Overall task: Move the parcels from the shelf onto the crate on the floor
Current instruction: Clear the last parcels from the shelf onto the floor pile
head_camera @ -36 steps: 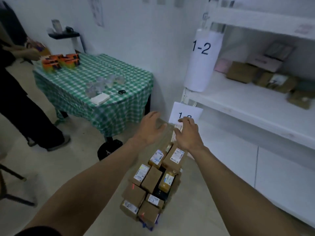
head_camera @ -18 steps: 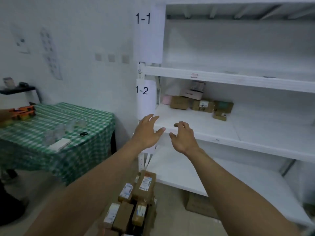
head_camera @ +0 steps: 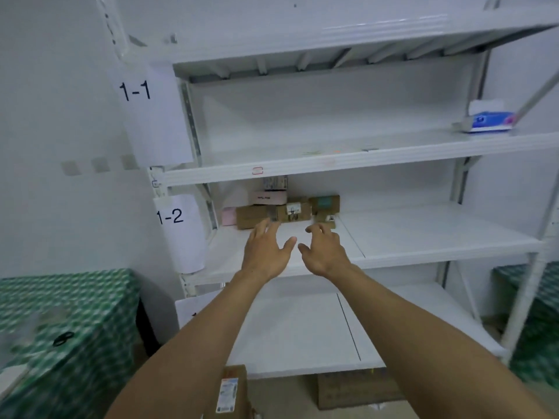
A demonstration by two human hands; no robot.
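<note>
as the left hand (head_camera: 266, 252) hovers, parcels (head_camera: 292, 210) lie beyond.

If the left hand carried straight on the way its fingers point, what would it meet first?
Most likely the plain brown parcel: the left hand is open and points straight at it. Depth is unclear, so they may already touch.

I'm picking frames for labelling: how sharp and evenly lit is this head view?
Head view: dim, flat light; green checked tablecloth at lower left motion-smeared; parcels on the shelf soft, labels unreadable; shelf edges bowed by the wide lens.
</note>
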